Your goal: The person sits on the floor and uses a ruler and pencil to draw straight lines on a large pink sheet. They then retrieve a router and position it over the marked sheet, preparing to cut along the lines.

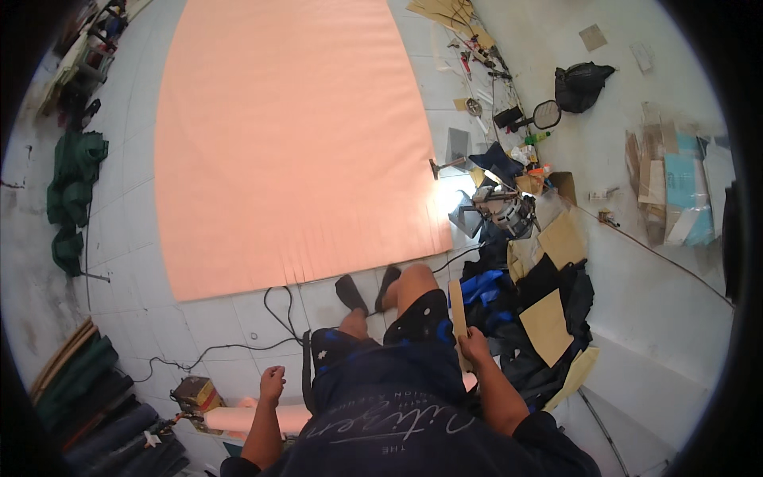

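My right hand (pixel 474 346) is closed on a narrow, flat tan strip (pixel 458 310) that stands up beside my right thigh; I cannot tell whether it is wood or card. My left hand (pixel 272 383) hangs out to the left of my body, fingers curled, and nothing shows in it. In front of my feet, a large peach-coloured sheet (pixel 294 143) is spread over the floor, with short creases or slits along its near edge. A roll of similar peach material (pixel 258 418) lies below my left hand, partly hidden by my arm and body.
Right of the sheet are a metal machine (pixel 509 213) by a bright light, and a heap of dark cloth (pixel 517 318) with tan sheets. A black cable (pixel 214 347) crosses the tiles near my feet. Rolled fabrics (pixel 103 405) stand at lower left; green bundles (pixel 73 191) lie far left.
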A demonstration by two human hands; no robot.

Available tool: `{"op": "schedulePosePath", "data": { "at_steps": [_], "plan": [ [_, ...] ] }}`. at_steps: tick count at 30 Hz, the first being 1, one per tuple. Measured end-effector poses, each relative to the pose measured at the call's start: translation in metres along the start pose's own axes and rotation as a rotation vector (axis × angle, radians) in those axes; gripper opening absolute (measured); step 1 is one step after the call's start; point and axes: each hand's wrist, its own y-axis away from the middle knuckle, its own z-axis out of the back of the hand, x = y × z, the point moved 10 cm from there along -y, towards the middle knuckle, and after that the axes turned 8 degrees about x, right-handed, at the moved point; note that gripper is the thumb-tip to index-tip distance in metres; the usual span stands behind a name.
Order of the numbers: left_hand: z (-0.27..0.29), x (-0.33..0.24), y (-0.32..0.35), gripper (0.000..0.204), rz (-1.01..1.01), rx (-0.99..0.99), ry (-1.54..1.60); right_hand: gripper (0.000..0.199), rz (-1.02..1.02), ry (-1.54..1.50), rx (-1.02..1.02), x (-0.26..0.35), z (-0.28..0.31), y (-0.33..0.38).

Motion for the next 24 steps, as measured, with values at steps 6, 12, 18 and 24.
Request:
{"op": "schedulePosePath", "data": {
  "at_steps": [6,12,18,24],
  "plan": [
    [0.009,-0.059,0.004,0.046,-0.039,-0.015,-0.043,0.051,-0.039,-0.027,0.041,0.009,-0.008,-0.012],
    [0.003,-0.172,-0.009,0.047,-0.093,-0.072,-0.052,0.048,-0.079,-0.056,0.089,0.002,-0.008,-0.081],
    [-0.021,-0.271,-0.044,0.046,-0.098,-0.053,-0.169,0.034,-0.091,-0.149,0.097,0.032,0.03,-0.172],
    [-0.096,-0.417,-0.019,0.041,-0.04,-0.048,-0.1,0.05,-0.127,-0.112,0.212,0.155,0.185,-0.211]
  ]
}}
